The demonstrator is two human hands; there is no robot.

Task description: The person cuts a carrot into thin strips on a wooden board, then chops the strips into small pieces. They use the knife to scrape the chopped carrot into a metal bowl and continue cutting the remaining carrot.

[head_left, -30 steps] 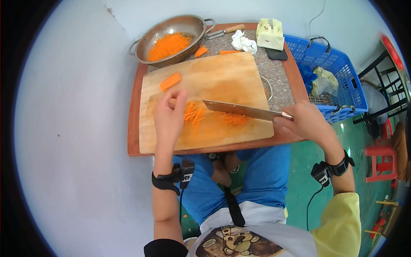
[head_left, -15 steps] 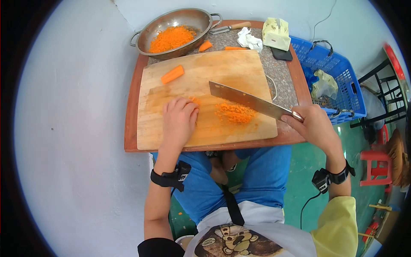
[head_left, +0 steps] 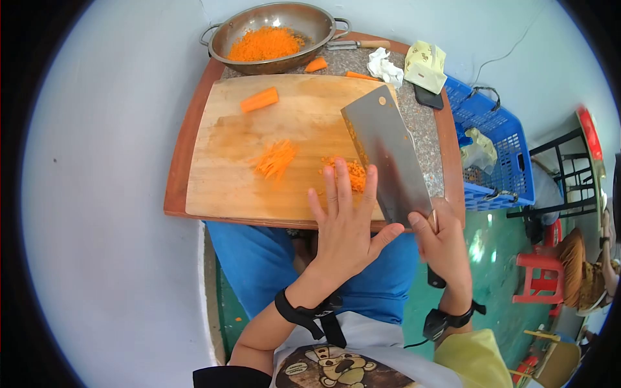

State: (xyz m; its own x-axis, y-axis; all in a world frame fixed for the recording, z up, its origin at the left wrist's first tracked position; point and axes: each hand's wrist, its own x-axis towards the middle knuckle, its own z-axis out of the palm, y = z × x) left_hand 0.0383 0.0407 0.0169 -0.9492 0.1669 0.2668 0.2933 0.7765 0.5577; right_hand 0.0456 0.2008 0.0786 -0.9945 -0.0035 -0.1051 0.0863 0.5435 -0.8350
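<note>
My right hand [head_left: 444, 242] grips the handle of a cleaver [head_left: 391, 152], whose broad blade is turned flat and leans over the right side of the wooden cutting board [head_left: 223, 139]. Bits of carrot cling along the blade's left edge. My left hand [head_left: 348, 223], fingers spread and holding nothing, hovers at the board's front edge. It partly hides a small heap of chopped carrot [head_left: 354, 173] beside the blade. Left of that lies a pile of carrot strips [head_left: 277, 159]. A thick carrot piece [head_left: 259, 99] rests near the board's back left.
Behind the board stands a metal pan [head_left: 223, 48] holding finely chopped carrot. A peeler-like tool with a wooden handle [head_left: 374, 44], crumpled tissue [head_left: 385, 68], a tissue pack [head_left: 425, 66] and a phone [head_left: 428, 97] lie at the back right. A blue basket [head_left: 498, 116] is beside the table.
My left hand has left the carrot strips, moved right and spread its fingers. The cleaver has turned from edge-down to showing its flat face, and my right hand has come closer to my body.
</note>
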